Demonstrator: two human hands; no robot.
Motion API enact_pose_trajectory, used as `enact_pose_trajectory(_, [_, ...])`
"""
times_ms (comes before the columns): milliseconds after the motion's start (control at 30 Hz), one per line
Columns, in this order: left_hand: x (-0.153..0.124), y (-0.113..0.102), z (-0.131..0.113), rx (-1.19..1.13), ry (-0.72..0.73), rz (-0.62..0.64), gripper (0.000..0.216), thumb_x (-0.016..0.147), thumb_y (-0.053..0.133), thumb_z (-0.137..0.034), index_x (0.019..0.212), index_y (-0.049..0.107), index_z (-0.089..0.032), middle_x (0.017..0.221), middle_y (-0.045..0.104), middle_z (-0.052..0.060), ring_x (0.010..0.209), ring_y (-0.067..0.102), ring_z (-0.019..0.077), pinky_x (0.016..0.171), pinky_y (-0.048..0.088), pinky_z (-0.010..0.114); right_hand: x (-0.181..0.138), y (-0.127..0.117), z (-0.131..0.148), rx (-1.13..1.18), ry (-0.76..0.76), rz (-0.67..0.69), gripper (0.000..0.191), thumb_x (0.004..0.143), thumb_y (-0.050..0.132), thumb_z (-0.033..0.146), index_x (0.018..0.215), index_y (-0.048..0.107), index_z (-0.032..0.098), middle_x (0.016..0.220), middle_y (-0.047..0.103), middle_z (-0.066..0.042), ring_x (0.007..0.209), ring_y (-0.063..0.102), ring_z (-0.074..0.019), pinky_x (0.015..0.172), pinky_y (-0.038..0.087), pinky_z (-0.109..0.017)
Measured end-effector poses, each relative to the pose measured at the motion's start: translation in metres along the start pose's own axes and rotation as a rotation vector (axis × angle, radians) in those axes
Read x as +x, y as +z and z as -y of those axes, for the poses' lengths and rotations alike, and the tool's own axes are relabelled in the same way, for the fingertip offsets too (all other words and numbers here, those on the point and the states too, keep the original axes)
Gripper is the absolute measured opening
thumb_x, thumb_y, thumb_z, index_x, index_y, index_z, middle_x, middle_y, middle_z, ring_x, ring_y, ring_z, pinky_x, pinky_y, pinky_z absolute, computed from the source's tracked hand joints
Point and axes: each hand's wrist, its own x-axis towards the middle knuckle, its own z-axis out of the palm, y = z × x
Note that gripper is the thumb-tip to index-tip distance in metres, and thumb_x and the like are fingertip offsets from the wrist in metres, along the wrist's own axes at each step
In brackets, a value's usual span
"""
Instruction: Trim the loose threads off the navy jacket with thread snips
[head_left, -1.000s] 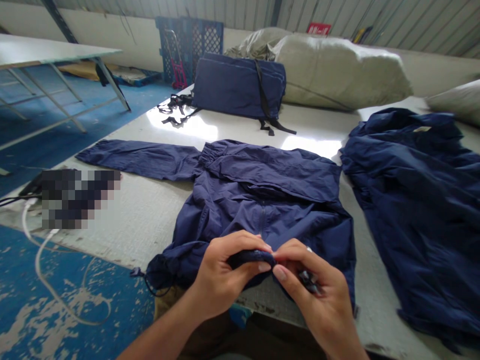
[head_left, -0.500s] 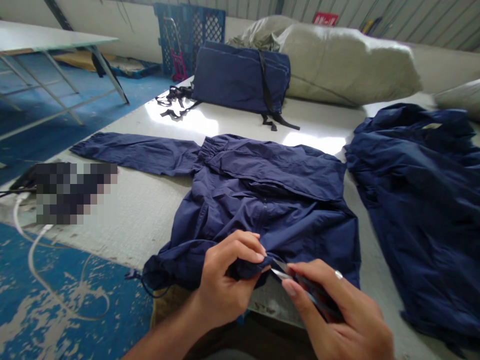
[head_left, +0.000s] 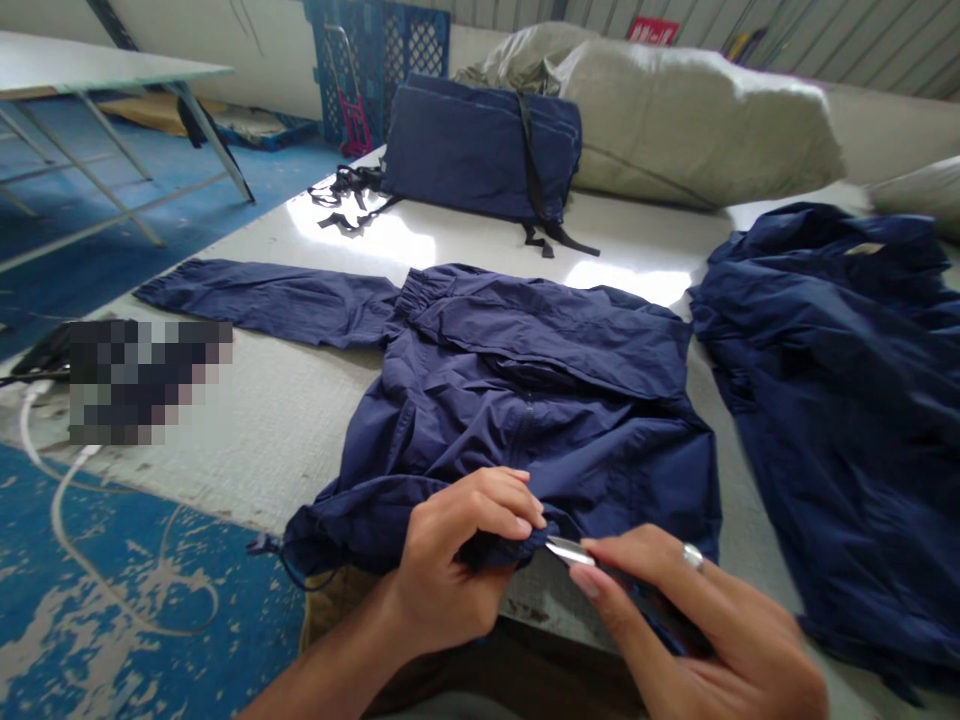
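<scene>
A navy jacket (head_left: 480, 400) lies spread on the pale table (head_left: 300, 400), one sleeve stretched out to the left. My left hand (head_left: 465, 560) is closed on the jacket's near hem, pinching a fold of it between thumb and fingers. In my right hand (head_left: 697, 620) are small thread snips (head_left: 574, 552), held between thumb and forefinger, with a ring on one finger. The bright blades point left and their tips are at the pinched hem. Most of the snips' handle is hidden by my fingers. A cord loop (head_left: 296, 570) hangs from the hem's left corner.
Another navy garment (head_left: 847, 420) lies on the right. Behind the jacket stand a folded navy stack (head_left: 480, 150) with black straps and a big pale sack (head_left: 697, 125). At left are a blurred-out object (head_left: 150, 380) and a white cable (head_left: 64, 530). Another table (head_left: 112, 65) stands beyond.
The snips' blades have gone from spread apart to nearly together at the hem. My right hand has shifted slightly right and down; my left keeps its grip on the fabric.
</scene>
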Motion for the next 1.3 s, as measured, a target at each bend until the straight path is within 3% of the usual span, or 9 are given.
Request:
enact_pose_trajectory(200, [-0.0004,-0.0013,-0.0001,-0.013,0.002,0.013,0.030,0.078,0.070,0.008,0.098,0.067,-0.014,0.091,0.079,0.010,0.086,0.078,0.0222,0.093,0.064,0.049,-0.0022,0.0024,-0.0009,-0.033,-0.031,-0.008,0.012,0.092,0.072,0.017,0.100,0.068,0.024,0.079,0.077,0.002,0.064,0.074,-0.0107,0.068,0.057,-0.016])
enact_pose_trajectory(500, [0.0005,-0.0014,-0.0009,-0.011,0.006,0.025,0.013,0.090,0.072,-0.007,0.098,0.069,-0.017,0.092,0.080,0.009,0.086,0.078,0.0211,0.094,0.064,0.047,-0.0036,0.0016,-0.0015,-0.024,-0.030,0.024,0.014,0.091,0.073,0.017,0.101,0.068,0.024,0.080,0.077,0.003,0.065,0.074,-0.0092,0.070,0.057,-0.013])
enact_pose_trajectory(667, [0.0016,-0.0019,-0.0020,-0.001,0.012,0.036,0.009,0.092,0.072,-0.013,0.099,0.069,-0.018,0.092,0.080,0.008,0.087,0.078,0.0208,0.095,0.064,0.045,-0.0055,0.0065,-0.0014,0.056,0.025,-0.034,0.009,0.091,0.073,0.017,0.096,0.070,0.025,0.076,0.075,0.004,0.062,0.072,-0.0094,0.066,0.056,-0.014])
enact_pose_trajectory(1300, [0.0015,-0.0014,-0.0010,0.008,0.021,0.037,0.012,0.091,0.071,-0.010,0.099,0.069,-0.018,0.091,0.080,0.009,0.086,0.078,0.0215,0.094,0.065,0.047,-0.0018,0.0066,0.0056,0.084,0.056,-0.056,0.008,0.087,0.075,0.015,0.089,0.075,0.022,0.073,0.076,0.000,0.058,0.072,-0.0132,0.060,0.058,-0.019])
